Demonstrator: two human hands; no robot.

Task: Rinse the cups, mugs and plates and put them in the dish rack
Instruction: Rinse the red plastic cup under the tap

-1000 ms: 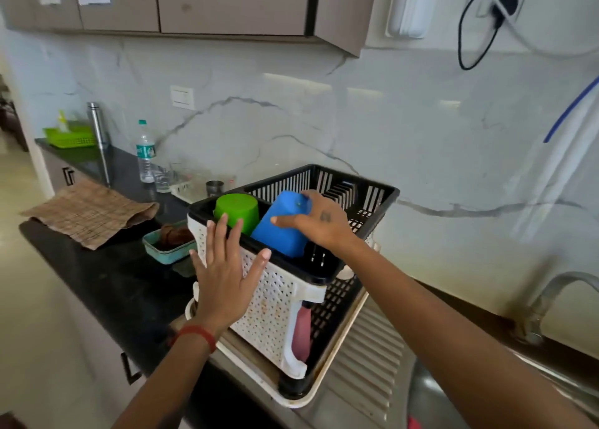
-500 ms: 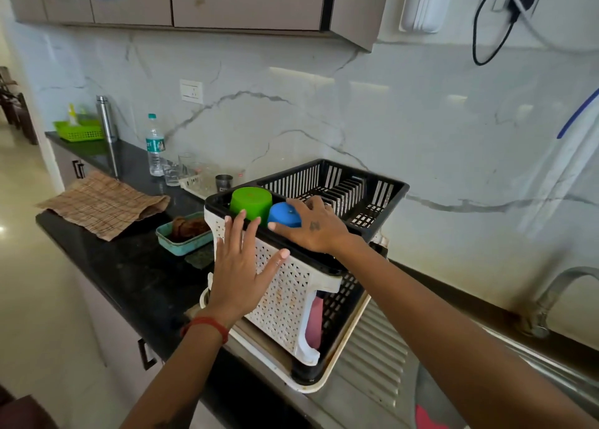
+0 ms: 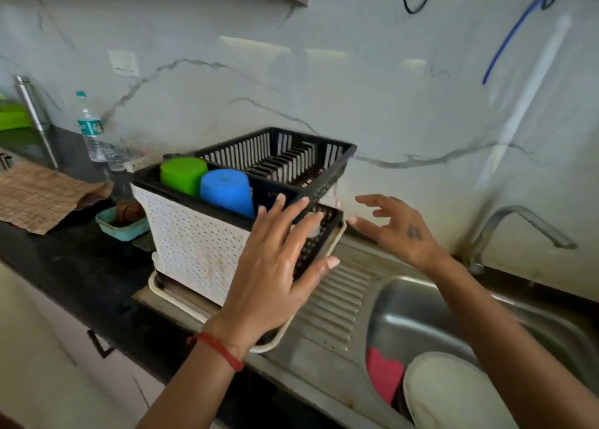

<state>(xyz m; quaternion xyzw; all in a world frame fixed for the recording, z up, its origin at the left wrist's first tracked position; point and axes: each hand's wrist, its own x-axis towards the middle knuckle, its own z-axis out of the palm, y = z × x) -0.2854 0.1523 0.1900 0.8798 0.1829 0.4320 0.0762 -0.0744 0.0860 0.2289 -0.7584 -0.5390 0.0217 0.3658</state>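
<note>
The dish rack (image 3: 194, 244), white perforated front with a black slotted top, stands on a cream drip tray (image 3: 168, 294) beside the sink. A green cup (image 3: 183, 174) and a blue cup (image 3: 227, 190) sit upside down in its near compartment. My left hand (image 3: 275, 266) is spread with straight fingers in front of the rack's right corner, holding nothing. To the right of the rack my right hand (image 3: 393, 229) hovers above the draining board, fingers loosely spread and empty. In the sink (image 3: 421, 312) lie a white dish (image 3: 453, 393) and a pink item (image 3: 384, 372).
A tap (image 3: 518, 224) rises behind the sink. Left of the rack on the black counter (image 3: 71, 266) are a teal tray (image 3: 121, 226), a woven mat (image 3: 42, 195), a water bottle (image 3: 90, 130), a steel flask (image 3: 34, 111) and a green basket (image 3: 13, 117).
My right hand has let go of the blue cup, which now sits in the rack, and has drawn back to the right. My left hand has come off the rack's front. The view has swung toward the sink.
</note>
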